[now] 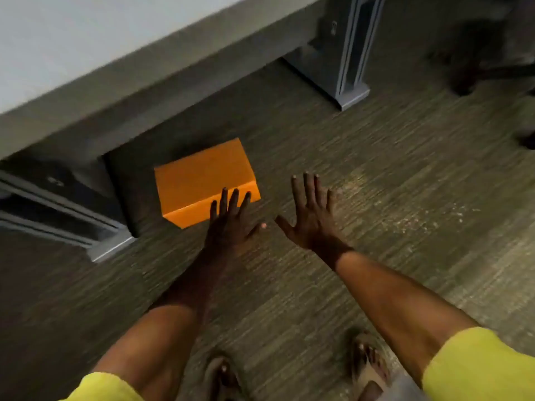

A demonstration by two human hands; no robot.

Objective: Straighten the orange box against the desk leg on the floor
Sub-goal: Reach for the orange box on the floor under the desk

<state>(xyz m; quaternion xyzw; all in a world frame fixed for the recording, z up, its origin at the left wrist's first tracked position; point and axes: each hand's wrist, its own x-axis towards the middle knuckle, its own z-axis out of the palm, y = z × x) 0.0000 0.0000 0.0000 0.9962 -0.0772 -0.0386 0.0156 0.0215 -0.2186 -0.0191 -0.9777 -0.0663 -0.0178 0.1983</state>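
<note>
An orange box (202,178) lies on the carpet under the desk edge, turned at an angle, a short gap right of the grey desk leg (72,209). My left hand (231,224) is flat with its fingers spread, and the fingertips overlap the box's near right corner. My right hand (311,212) hovers open over the carpet to the right of the box, apart from it. Neither hand holds anything.
The white desk top (115,53) runs across the upper left. A second grey desk leg (344,53) stands at the upper right. A dark chair base (474,70) is at the far right. My sandalled feet (367,369) are at the bottom.
</note>
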